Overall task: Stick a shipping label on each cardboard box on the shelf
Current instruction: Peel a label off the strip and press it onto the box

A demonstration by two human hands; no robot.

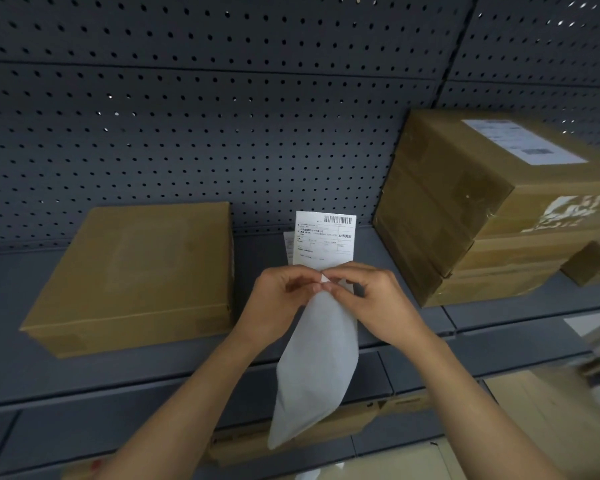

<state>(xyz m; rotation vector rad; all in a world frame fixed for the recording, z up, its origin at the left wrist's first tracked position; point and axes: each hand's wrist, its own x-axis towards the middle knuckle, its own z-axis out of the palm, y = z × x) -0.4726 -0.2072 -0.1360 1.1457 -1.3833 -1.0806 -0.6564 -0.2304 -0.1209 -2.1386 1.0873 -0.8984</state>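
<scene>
Both hands meet above the shelf (153, 379), left hand (279, 301) and right hand (371, 299) pinching a shipping label (324, 239) between the flat box (136, 271) and stacked boxes (482, 209).

shelf (7, 299) — grey | left: flat box (132, 271) | right: box stack (482, 220)

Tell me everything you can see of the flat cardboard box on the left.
The flat cardboard box is brown, low and wide, closed, with a roughly square top. Its top shows a faint rectangular mark and no label. It lies flat on the dark grey shelf, its back edge near the perforated back panel. Nothing lies on it. The left hand, pinching a shipping label, overlaps its right front corner in view; contact cannot be told.
</scene>
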